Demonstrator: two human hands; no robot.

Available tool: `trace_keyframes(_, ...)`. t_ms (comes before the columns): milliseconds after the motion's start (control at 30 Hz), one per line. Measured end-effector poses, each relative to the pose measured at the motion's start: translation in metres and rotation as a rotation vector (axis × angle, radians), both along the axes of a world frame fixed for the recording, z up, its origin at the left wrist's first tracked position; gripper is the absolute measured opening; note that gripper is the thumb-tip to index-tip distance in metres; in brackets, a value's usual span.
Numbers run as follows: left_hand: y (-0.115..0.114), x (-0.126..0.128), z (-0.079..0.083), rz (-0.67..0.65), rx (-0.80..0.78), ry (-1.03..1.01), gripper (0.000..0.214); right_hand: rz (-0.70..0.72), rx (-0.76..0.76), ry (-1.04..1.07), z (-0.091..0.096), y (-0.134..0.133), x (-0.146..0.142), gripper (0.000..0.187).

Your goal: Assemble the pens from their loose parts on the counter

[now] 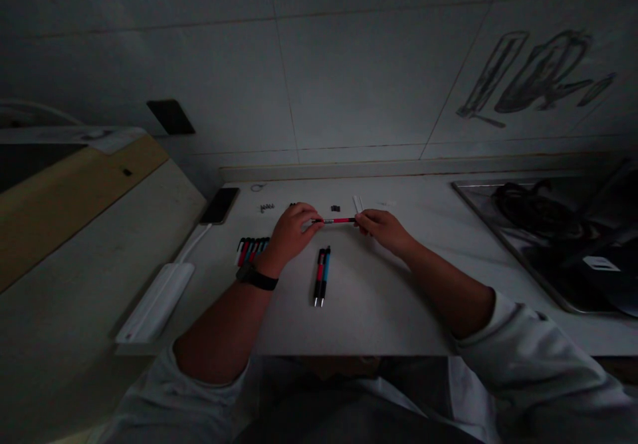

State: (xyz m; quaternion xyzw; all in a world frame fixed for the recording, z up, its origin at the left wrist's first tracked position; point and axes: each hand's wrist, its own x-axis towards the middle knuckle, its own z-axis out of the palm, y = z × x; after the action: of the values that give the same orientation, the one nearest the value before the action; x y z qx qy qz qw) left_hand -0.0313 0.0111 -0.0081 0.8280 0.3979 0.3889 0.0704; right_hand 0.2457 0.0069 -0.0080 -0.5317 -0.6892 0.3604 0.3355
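Both my hands hold one red pen point(339, 221) level above the white table point(379, 298). My left hand point(292, 232), with a black watch on its wrist, pinches the pen's left end. My right hand point(381, 228) pinches its right end. Two finished pens point(321, 275), one red and one blue, lie side by side just in front of my hands. A row of several red and blue pen barrels point(252, 249) lies by my left wrist. Small dark parts point(335, 209) and small springs or tips point(266, 207) sit beyond my hands.
A dark phone point(220, 205) lies at the table's far left corner. A white power strip point(155, 301) with its cable runs along the left edge. A metal sink point(558, 244) with dark items is at the right. A tiled wall stands behind.
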Motion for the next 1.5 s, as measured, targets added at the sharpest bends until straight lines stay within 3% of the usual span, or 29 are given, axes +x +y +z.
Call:
trace_keyframes(333,0.004,-0.0002,-0.0026,0.027,-0.003,0.049,0.011,-0.061,0.151,-0.036,-0.0063,-0.0014,-0.004,0.031)
trace_keyframes(567,0.003,-0.0011,-0.0016,0.052,0.013,0.026,0.01,-0.021,0.049,-0.035,-0.0035,-0.0039,-0.0044,0.041)
trace_keyframes(667,0.0038,-0.0018,-0.0025,0.057,0.015,0.03,0.01,0.0,0.077,-0.018,-0.0054,-0.0023,-0.0034,0.029)
trace_keyframes(1133,0.0052,-0.0027,-0.0036,0.057,0.028,0.027,0.01,0.034,0.001,-0.023,-0.0082,-0.0029,-0.0045,0.031)
trace_keyframes(1233,0.0042,-0.0027,-0.003,0.054,0.023,0.029,0.009,0.04,0.074,-0.033,-0.0082,-0.0031,-0.0044,0.025)
trace_keyframes(1300,0.0037,-0.0024,-0.0027,0.054,0.019,0.028,0.008,0.016,0.117,-0.033,-0.0083,-0.0037,-0.0044,0.033)
trace_keyframes(1500,0.0033,-0.0008,-0.0022,0.067,0.008,0.038,0.008,0.031,0.095,-0.144,-0.0081,-0.0042,-0.004,0.026)
